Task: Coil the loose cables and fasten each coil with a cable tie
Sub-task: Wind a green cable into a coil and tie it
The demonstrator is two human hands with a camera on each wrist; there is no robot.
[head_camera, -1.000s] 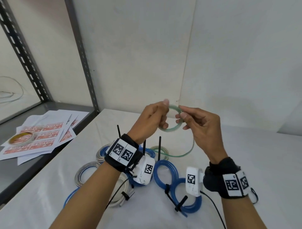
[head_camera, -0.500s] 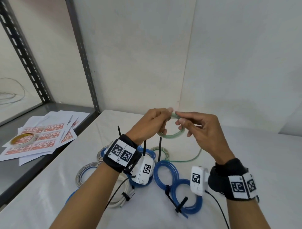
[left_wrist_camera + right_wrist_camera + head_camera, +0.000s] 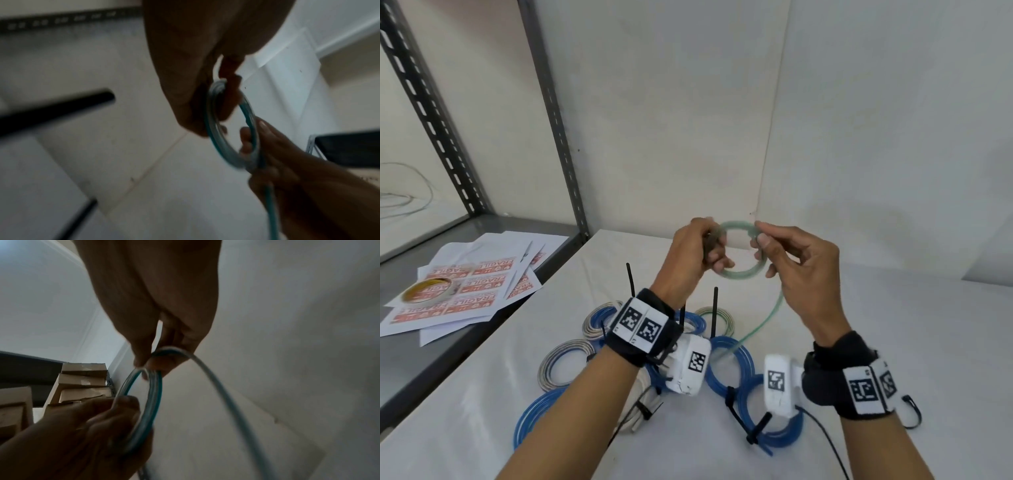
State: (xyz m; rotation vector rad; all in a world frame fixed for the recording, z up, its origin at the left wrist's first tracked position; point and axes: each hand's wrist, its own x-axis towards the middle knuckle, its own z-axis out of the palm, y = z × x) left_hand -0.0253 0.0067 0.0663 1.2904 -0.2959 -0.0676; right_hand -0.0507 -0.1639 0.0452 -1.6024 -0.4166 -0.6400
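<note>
I hold a small coil of pale green cable (image 3: pixel 743 272) in the air above the white table (image 3: pixel 893 325). My left hand (image 3: pixel 700 255) grips the coil's left side, fingers curled round it. My right hand (image 3: pixel 765 240) pinches the loose strand at the coil's upper right. The free tail (image 3: pixel 763 322) hangs down from the coil to the table. In the left wrist view the green coil (image 3: pixel 216 139) runs between both hands. The right wrist view shows the coil (image 3: pixel 148 405) and the strand (image 3: pixel 222 395) arching off my right fingers.
Tied coils lie on the table under my wrists: blue ones (image 3: pixel 732 363), grey ones (image 3: pixel 561 363) and a green-white one (image 3: pixel 726 317), some with black cable ties (image 3: pixel 736 414) sticking up. On the grey shelf at left lie printed sheets (image 3: pixel 465 291) and a tape roll (image 3: pixel 426 289).
My right hand has carried the strand up and over to the coil's upper right, and the coil has opened out toward the camera. Both hands have risen slightly.
</note>
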